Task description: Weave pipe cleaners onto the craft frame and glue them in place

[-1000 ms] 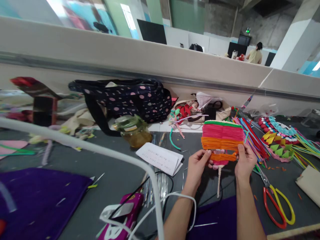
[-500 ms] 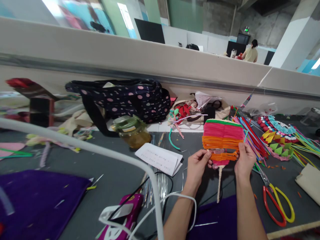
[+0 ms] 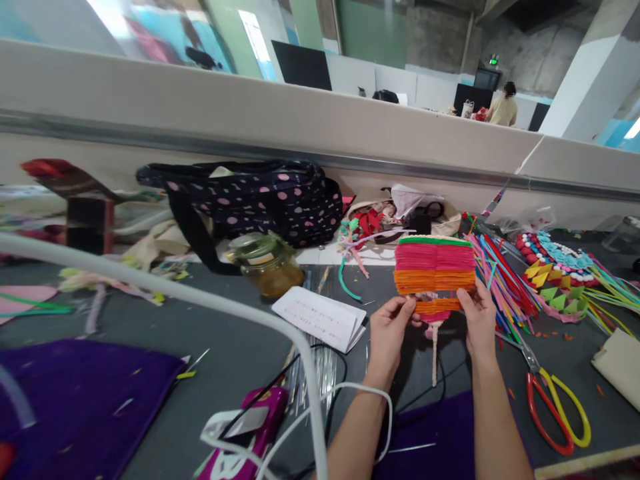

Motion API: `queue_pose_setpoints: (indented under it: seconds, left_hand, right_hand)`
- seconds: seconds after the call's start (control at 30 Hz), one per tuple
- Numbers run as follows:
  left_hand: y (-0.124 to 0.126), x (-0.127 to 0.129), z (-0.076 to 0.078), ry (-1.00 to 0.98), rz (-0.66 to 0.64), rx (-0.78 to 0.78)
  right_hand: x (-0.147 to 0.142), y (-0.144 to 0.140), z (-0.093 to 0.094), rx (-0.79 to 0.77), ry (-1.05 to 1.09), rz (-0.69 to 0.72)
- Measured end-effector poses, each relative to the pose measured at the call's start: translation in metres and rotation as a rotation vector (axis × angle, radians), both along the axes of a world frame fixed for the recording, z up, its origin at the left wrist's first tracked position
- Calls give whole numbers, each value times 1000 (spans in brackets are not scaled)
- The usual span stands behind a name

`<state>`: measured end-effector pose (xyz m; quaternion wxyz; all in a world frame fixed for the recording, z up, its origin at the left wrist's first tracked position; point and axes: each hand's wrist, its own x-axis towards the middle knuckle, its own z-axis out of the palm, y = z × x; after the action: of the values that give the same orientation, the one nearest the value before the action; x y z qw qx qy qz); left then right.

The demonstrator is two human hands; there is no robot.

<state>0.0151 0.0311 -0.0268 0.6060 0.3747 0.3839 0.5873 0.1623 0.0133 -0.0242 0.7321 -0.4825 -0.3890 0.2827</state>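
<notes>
Surface: you work at a dark grey table [image 3: 235,347], littered with offcuts.
Fan: the woven fan [image 3: 434,272] is held upright above the table; green top edge, pink band, orange band below, pale stick hanging down.
Left hand: your left hand [image 3: 390,337] pinches the fan's lower left edge, fingers closed on it.
Right hand: your right hand [image 3: 477,323] grips the fan's lower right edge, fingers closed on it.
Right of fan: loose coloured strips [image 3: 503,280]; beyond them a beaded piece [image 3: 555,267]; scissors [image 3: 553,407] lie nearer you.
Left of fan: folded paper [image 3: 320,317], then a jar [image 3: 265,263]; behind the jar, a dotted bag [image 3: 260,197].
Near edge: purple cloth [image 3: 80,400] far left of the fan; white cable [image 3: 310,373] crosses in front.
Behind fan: a beige partition [image 3: 280,117] bounds the table.
Room: beyond the partition, a person [image 3: 503,107] sits at a far desk; concrete pillar at right.
</notes>
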Motion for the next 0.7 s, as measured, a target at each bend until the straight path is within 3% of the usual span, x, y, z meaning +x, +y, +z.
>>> queue_pose_setpoints:
  seconds: [0.4,0.7]
  left_hand:
    - [2,-1,1,-53,43,-56]
    - [-2,-2,9,-16,-119,-128]
  right_hand:
    - [-6,-1,2,1,-56,85]
    - [-11,-1,1,-3,-116,24]
